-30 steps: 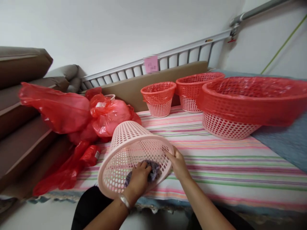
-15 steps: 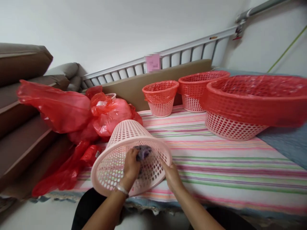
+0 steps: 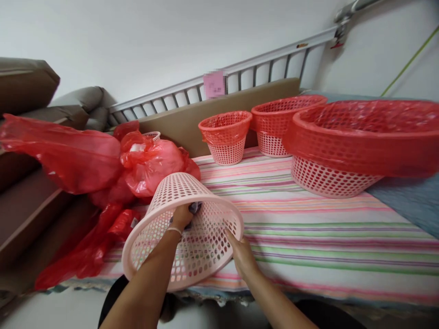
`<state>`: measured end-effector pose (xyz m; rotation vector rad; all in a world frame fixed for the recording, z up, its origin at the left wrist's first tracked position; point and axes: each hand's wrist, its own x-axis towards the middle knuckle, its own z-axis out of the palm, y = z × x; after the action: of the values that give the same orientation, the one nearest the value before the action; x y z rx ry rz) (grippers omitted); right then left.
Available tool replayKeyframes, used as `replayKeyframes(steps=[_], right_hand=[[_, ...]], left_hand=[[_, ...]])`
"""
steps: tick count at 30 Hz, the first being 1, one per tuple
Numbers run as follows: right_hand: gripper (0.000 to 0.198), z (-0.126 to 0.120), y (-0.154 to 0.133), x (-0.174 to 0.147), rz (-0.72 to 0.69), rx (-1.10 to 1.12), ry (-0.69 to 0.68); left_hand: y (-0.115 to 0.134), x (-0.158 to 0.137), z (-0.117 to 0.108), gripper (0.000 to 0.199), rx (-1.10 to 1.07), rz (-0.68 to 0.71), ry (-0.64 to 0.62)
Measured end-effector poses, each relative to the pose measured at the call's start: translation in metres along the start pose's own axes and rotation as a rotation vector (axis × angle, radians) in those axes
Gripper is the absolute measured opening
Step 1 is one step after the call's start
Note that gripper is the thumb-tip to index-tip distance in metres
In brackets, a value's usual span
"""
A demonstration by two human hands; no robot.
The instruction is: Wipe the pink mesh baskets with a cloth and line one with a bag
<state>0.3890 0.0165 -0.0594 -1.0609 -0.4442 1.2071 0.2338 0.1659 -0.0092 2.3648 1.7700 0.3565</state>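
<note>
A pale pink perforated plastic basket lies tipped on its side, its wide mouth facing me. Reaching inside it, my left hand is closed on a dark purplish-grey cloth, which is partly hidden behind the fingers. My right hand grips the basket's rim at the right, with the thumb inside the mouth and the other fingers outside against the wall.
Red plastic bags are heaped at the left beside stacked brown cushions. Behind stand a small basket, a middle basket and a large basket, all lined with red bags, on a striped sheet.
My left hand has gone deeper into the basket and to the left with the cloth. My right hand keeps its hold on the rim. The view has shifted slightly.
</note>
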Motion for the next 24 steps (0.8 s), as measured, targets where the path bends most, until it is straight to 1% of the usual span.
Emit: replayKeyframes(steps=[3,7,10,12,14,16,18,19,21,22,23,24], right_hand=[[0.052,0.001,-0.002,-0.001,0.019,0.002,-0.013],[0.049,0.001,-0.002,-0.001,0.031,-0.02,-0.023],[0.049,0.0,0.0,0.0,0.014,-0.029,-0.002],[0.047,0.0,0.002,0.0,-0.017,-0.034,0.01],[0.048,0.001,0.002,-0.001,-0.038,-0.029,0.02],[0.049,0.001,0.001,-0.002,-0.024,-0.025,0.021],[0.049,0.001,0.001,-0.002,-0.013,-0.023,0.012],[0.049,0.0,0.002,-0.002,-0.016,-0.02,0.004],[0.05,-0.001,0.003,-0.001,-0.03,-0.002,-0.015],[0.051,-0.001,0.004,0.0,-0.029,0.004,-0.026],[0.051,-0.002,0.005,0.001,-0.022,0.008,-0.036],[0.052,-0.003,0.006,0.002,-0.011,0.011,-0.043]], left_hand=[[0.008,-0.017,-0.001,0.039,0.003,0.049,-0.008],[0.026,-0.065,-0.001,0.038,0.004,0.122,-0.025],[0.04,-0.108,-0.007,0.031,-0.088,0.271,-0.094],[0.047,-0.134,-0.011,0.034,-0.159,0.357,-0.154],[0.051,-0.153,-0.014,0.042,-0.198,0.394,-0.214],[0.052,-0.162,-0.015,0.045,-0.231,0.411,-0.259],[0.05,-0.16,-0.016,0.04,-0.29,0.416,-0.258],[0.048,-0.154,-0.017,0.037,-0.316,0.403,-0.224],[0.045,-0.131,-0.021,0.034,-0.315,0.305,-0.066],[0.043,-0.116,-0.023,0.035,-0.274,0.22,0.04],[0.041,-0.099,-0.024,0.038,-0.207,0.102,0.156],[0.039,-0.081,-0.025,0.044,-0.139,0.024,0.23]])
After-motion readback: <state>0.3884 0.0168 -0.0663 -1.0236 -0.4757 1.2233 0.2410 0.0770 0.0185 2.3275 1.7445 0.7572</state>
